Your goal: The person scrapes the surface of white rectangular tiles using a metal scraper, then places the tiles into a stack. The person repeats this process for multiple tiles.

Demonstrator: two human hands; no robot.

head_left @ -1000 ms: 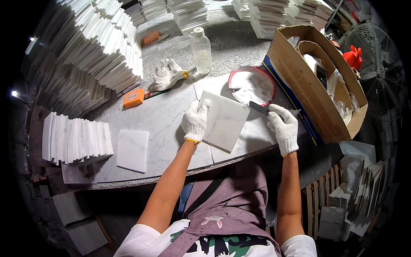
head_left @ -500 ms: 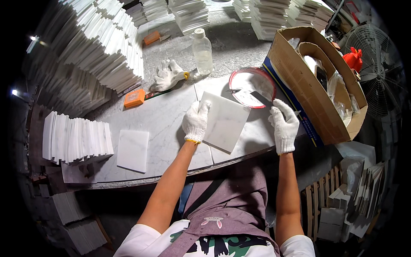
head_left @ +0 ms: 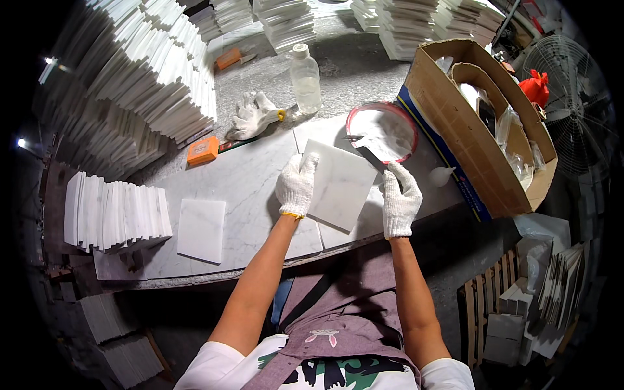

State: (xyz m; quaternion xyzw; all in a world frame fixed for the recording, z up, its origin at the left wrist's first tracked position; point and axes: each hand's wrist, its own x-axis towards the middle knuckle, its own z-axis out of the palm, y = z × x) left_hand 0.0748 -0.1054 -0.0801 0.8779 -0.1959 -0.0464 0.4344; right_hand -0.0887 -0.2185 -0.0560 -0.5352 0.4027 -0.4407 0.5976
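Note:
My left hand (head_left: 296, 188), in a white knit glove, grips a square white marble tile (head_left: 341, 188) by its left edge, thumb on the upper face. The tile is tilted above the grey-veined slab. In my gloved right hand (head_left: 402, 203) is a putty knife (head_left: 371, 158) with a flat dark blade; its handle is hidden by the fingers. The blade lies at the tile's upper right corner; contact is unclear. Just beyond it stands a red-rimmed round bowl (head_left: 414, 138) with white paste (head_left: 385, 130) inside. A thin dark tool (head_left: 354, 137) crosses the bowl's left rim.
Another tile (head_left: 201, 231) lies flat at left, beside a row of upright tiles (head_left: 120, 211). Beyond are an orange tape measure (head_left: 203, 150), spare gloves (head_left: 253, 117) and a clear bottle (head_left: 305, 84). A cardboard box (head_left: 481, 130) and a white teardrop-shaped piece (head_left: 441, 175) are at right. Tall tile stacks (head_left: 149, 58) rise behind.
My right hand has moved left, bringing the putty knife from over the bowl to the tile's upper right corner. The left hand and the tile have stayed nearly still.

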